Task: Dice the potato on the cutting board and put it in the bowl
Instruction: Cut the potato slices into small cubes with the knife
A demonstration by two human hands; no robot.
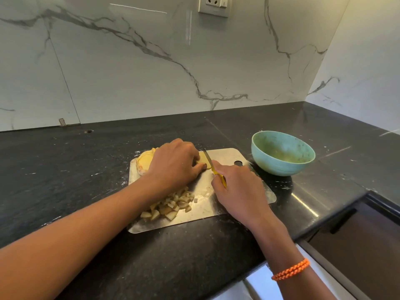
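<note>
Kitchen corner: one black speckled stone countertop meeting white marble-veined wall panels on two sides; one wall socket plate at the top edge, no lettering readable on it. On the countertop, one metal cutting board, rectangular with rounded corners and one hanging hole near its far right corner; no brand mark is visible. One turquoise bowl stands on the countertop just beside the board's far right corner, upright, its inside smeared with pale residue; no dice can be made out in it. Potato, in three lots, all on the board: one stack of yellow slices at the far left corner, the slice count not readable; one piece under the knife, largely covered by fingers; one heap of diced potato at the near left, too many and too overlapped to count, with one stray cube just beside the heap. One knife, narrow steel blade, yellow handle, blade resting on the covered piece. Left hand: fingers curled down over the potato piece, pressing it to the board, thumb tip alongside the blade. Right hand: fingers wrapped round the knife handle, forefinger extended toward the blade. One orange braided bracelet, wound in two strands, on the right wrist. One dark-fronted cabinet below the counter edge at right.
</note>
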